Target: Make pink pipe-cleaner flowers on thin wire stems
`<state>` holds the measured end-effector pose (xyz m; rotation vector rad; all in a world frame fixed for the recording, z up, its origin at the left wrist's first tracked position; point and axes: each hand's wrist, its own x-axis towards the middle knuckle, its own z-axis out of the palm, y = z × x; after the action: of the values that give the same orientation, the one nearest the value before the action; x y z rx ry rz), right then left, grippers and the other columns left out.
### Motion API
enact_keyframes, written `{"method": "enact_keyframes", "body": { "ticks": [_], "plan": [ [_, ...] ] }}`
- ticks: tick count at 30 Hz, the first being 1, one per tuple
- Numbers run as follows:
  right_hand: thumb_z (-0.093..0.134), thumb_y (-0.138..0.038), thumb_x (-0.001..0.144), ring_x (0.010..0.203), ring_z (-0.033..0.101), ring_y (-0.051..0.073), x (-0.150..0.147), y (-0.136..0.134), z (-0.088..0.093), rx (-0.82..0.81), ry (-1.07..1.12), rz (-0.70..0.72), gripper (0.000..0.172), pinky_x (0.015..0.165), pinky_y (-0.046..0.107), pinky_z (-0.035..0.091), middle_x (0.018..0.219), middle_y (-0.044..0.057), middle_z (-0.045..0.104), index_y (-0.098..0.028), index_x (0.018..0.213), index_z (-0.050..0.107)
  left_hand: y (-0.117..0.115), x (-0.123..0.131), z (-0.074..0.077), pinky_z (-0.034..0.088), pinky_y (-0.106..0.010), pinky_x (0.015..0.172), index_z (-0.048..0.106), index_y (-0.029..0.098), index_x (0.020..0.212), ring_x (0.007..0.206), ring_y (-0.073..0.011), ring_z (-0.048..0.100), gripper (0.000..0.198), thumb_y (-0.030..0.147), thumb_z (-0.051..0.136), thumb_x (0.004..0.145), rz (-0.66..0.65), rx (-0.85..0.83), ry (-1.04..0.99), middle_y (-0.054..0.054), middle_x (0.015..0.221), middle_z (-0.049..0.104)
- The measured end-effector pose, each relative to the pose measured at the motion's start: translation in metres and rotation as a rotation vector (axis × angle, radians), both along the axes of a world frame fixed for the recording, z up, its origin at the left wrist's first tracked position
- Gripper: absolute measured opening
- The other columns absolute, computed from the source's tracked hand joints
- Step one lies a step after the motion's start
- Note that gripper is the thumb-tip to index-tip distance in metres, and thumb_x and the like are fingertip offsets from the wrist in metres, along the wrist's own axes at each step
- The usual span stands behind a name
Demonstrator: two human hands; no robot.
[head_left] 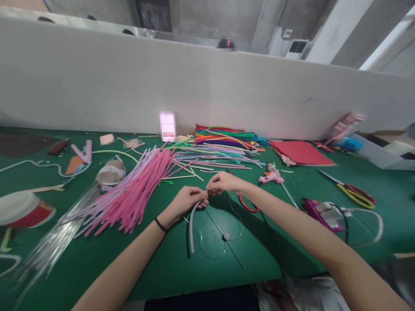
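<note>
Near the middle of the green table, my left hand (189, 199) pinches one end of a pale lilac pipe cleaner (191, 229), whose free length curves down toward me. My right hand (223, 183) meets it at that same end, fingertips pressed together at the tip. What lies exactly between the fingers is too small to make out. Below my hands a thin clear line loops over the table, beside a small pale pink tuft (226, 236). Left of my hands spreads a large bundle of pink pipe cleaners (145, 185).
Multicoloured pipe cleaners (223, 138) lie at the back. To the right are a pink glue gun (271, 176), scissors (353, 190), a purple power strip (319, 214) and red sheets (301, 152). A paper cup (24, 209) and clear strips (61, 235) lie left. A partition (113, 82) rises behind.
</note>
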<state>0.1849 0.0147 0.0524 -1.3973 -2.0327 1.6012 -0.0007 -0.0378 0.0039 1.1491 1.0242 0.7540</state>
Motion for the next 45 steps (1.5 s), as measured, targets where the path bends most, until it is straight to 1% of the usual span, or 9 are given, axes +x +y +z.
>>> {"method": "enact_keyframes", "body": {
  "ticks": [9, 15, 24, 32, 34, 36, 39, 42, 45],
  "plan": [
    [0.063, -0.023, 0.072, 0.068, 0.069, 0.014, -0.016, 0.0, 0.01, 0.013, -0.164, 0.009, 0.012, 0.055, 0.017, 0.05, 0.064, 0.002, 0.07, -0.015, 0.07, 0.071, 0.001, 0.0, -0.002, 0.052, -0.026, 0.064, 0.069, 0.009, 0.073, 0.059, -0.0132, 0.065, 0.025, 0.034, 0.073, 0.071, -0.005, -0.01, 0.0, -0.01, 0.069, 0.072],
    [0.062, -0.02, 0.074, 0.067, 0.067, 0.013, -0.009, 0.003, 0.002, 0.155, -0.028, 0.15, 0.008, 0.058, 0.018, 0.048, 0.071, 0.002, 0.07, -0.015, 0.074, 0.068, -0.002, -0.001, 0.005, 0.052, -0.026, 0.064, 0.069, 0.009, 0.075, 0.059, -0.0133, 0.065, 0.023, 0.032, 0.072, 0.072, 0.014, -0.018, -0.005, -0.009, 0.069, 0.072],
    [0.063, -0.021, 0.082, 0.076, 0.062, 0.013, 0.003, 0.0, -0.01, 0.663, 0.047, 0.311, 0.007, 0.07, 0.023, 0.046, 0.089, 0.002, 0.068, -0.017, 0.087, 0.065, 0.001, -0.003, 0.002, 0.051, -0.023, 0.062, 0.071, 0.008, 0.077, 0.058, -0.0119, 0.064, 0.028, 0.036, 0.074, 0.074, 0.004, -0.045, -0.037, -0.008, 0.068, 0.071],
    [0.047, -0.016, 0.093, 0.096, 0.057, 0.02, 0.01, -0.013, -0.019, 1.214, -0.18, 0.456, 0.019, 0.086, 0.034, 0.041, 0.105, 0.011, 0.065, -0.018, 0.096, 0.066, 0.002, -0.003, 0.001, 0.049, -0.022, 0.06, 0.07, 0.01, 0.074, 0.058, -0.0114, 0.063, 0.026, 0.035, 0.075, 0.072, -0.002, -0.051, -0.05, -0.006, 0.067, 0.071],
    [0.049, -0.019, 0.092, 0.098, 0.058, 0.02, 0.01, -0.013, -0.018, 1.17, -0.155, 0.448, 0.017, 0.088, 0.034, 0.041, 0.103, 0.011, 0.067, -0.018, 0.096, 0.066, 0.001, -0.002, 0.002, 0.049, -0.022, 0.06, 0.07, 0.01, 0.074, 0.059, -0.0118, 0.063, 0.027, 0.036, 0.075, 0.072, 0.001, -0.039, -0.033, -0.007, 0.068, 0.071],
    [0.054, -0.025, 0.091, 0.095, 0.06, 0.019, 0.01, -0.012, -0.015, 0.995, -0.072, 0.33, 0.015, 0.087, 0.032, 0.043, 0.097, 0.008, 0.069, -0.018, 0.095, 0.067, 0.0, -0.002, 0.005, 0.05, -0.023, 0.061, 0.07, 0.01, 0.076, 0.059, -0.0122, 0.063, 0.029, 0.038, 0.075, 0.073, -0.002, -0.024, -0.014, -0.007, 0.069, 0.071],
    [0.052, -0.043, 0.092, 0.082, 0.064, 0.016, 0.009, -0.007, -0.013, 0.481, 0.038, 0.088, 0.032, 0.074, 0.027, 0.047, 0.087, 0.007, 0.07, -0.016, 0.089, 0.069, -0.002, -0.002, 0.01, 0.049, -0.023, 0.058, 0.069, 0.01, 0.077, 0.058, -0.0121, 0.063, 0.031, 0.041, 0.073, 0.074, -0.014, 0.003, 0.019, -0.008, 0.068, 0.071],
    [0.055, -0.058, 0.086, 0.076, 0.066, 0.015, 0.009, -0.001, -0.015, -0.017, 0.109, -0.005, 0.046, 0.065, 0.023, 0.048, 0.081, 0.007, 0.071, -0.015, 0.087, 0.072, -0.002, -0.002, 0.013, 0.047, -0.023, 0.055, 0.069, 0.01, 0.076, 0.058, -0.0127, 0.063, 0.031, 0.041, 0.072, 0.075, -0.028, 0.025, 0.043, -0.008, 0.069, 0.071],
    [0.07, -0.056, 0.075, 0.074, 0.067, 0.013, 0.009, 0.001, -0.019, -0.161, 0.154, -0.051, 0.042, 0.063, 0.019, 0.048, 0.079, 0.005, 0.071, -0.016, 0.086, 0.072, -0.002, -0.002, 0.013, 0.047, -0.023, 0.055, 0.069, 0.01, 0.076, 0.058, -0.0129, 0.062, 0.031, 0.041, 0.073, 0.074, -0.033, 0.023, 0.049, -0.009, 0.07, 0.071]
  ]
}}
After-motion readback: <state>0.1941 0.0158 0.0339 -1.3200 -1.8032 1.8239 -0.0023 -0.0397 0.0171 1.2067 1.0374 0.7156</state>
